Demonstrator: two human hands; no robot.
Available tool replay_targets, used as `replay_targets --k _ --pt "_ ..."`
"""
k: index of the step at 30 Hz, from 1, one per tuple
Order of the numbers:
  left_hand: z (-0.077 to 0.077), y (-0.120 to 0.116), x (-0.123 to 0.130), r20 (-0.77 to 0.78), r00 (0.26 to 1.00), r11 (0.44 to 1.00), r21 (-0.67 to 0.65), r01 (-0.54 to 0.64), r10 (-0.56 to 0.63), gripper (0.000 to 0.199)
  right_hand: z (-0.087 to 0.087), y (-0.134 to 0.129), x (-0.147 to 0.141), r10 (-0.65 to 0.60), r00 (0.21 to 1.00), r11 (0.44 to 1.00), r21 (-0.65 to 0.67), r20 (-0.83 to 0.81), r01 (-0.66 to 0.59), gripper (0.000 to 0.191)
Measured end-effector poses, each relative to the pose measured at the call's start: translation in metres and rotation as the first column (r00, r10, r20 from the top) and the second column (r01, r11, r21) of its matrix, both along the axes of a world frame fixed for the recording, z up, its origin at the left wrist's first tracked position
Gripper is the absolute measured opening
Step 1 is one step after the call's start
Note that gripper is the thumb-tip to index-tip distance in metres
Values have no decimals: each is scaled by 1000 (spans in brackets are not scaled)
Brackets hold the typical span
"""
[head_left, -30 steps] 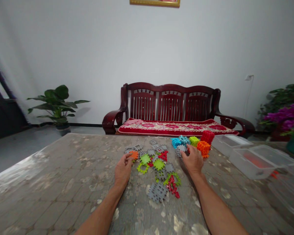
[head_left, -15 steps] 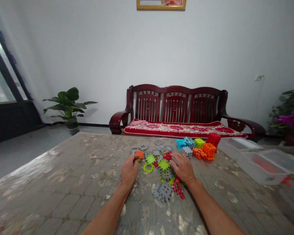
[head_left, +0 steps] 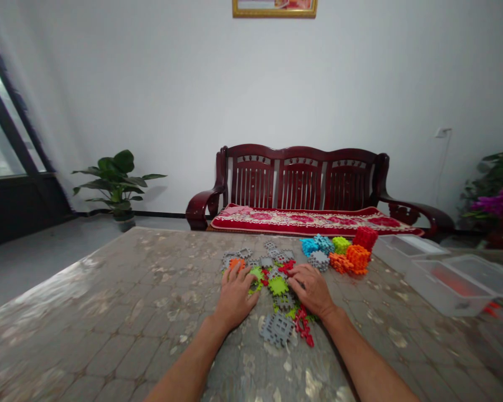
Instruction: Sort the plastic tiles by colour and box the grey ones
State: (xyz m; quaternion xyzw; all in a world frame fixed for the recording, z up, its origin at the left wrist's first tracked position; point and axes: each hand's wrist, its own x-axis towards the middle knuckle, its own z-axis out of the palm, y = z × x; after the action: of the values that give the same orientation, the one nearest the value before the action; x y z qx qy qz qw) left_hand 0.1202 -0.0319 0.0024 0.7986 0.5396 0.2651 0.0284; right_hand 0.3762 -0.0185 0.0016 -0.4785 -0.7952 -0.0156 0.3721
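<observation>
- Pieces nearest the person, a grey lattice plate (head_left: pixel 277 329) and a red strip (head_left: pixel 304 328), lie loose on the desk (head_left: pixel 151 312).
- Left hand (head_left: pixel 233 298) has swung inward over the past half second; its fingers are spread, thumb apart, over an orange piece (head_left: pixel 237 263) and a lime piece (head_left: pixel 257 272).
- Right hand (head_left: pixel 312 291), at the grey stack (head_left: pixel 319 261) a second ago, is now curled at the loose pieces' right edge, beside another red piece (head_left: pixel 286 266); whether it grips anything cannot be told.
- Both hands are thus at the loose pieces, with a lime plate (head_left: pixel 278 286) between them.
- Beyond, right, stand the grey stack and orange blocks (head_left: pixel 357 259), near clear boxes (head_left: pixel 419 287).
- No brand or label is readable; the framed picture (head_left: pixel 274 13) is cut off.
</observation>
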Motion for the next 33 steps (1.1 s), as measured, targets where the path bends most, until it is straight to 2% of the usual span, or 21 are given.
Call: replay_targets --k 6,10,13,17,21,28,33 --pt "2 -3 1 -44 998 993 110 -37 42 18 -2 9 4 -27 999 999 19 -41 28 26" --pt "-2 -2 1 -62 998 993 112 -20 27 29 0 19 3 29 997 999 -21 66 -27 53" --pt "-4 -1 2 -67 995 992 100 76 -70 50 0 27 -2 73 985 993 -103 155 -57 66" --pt "-1 -3 3 -131 966 974 18 226 -221 64 2 33 -7 126 963 969 -236 240 -68 69" --pt "4 -6 4 -162 949 963 -55 264 -269 53 7 32 -8 154 953 957 -281 261 -77 63" --pt "3 -4 5 -67 983 984 -54 169 -173 25 8 28 -10 157 969 972 -202 192 -117 51" --pt "-1 0 4 -49 991 992 -30 121 -122 23 9 24 -14 89 993 984 -160 81 -76 43"
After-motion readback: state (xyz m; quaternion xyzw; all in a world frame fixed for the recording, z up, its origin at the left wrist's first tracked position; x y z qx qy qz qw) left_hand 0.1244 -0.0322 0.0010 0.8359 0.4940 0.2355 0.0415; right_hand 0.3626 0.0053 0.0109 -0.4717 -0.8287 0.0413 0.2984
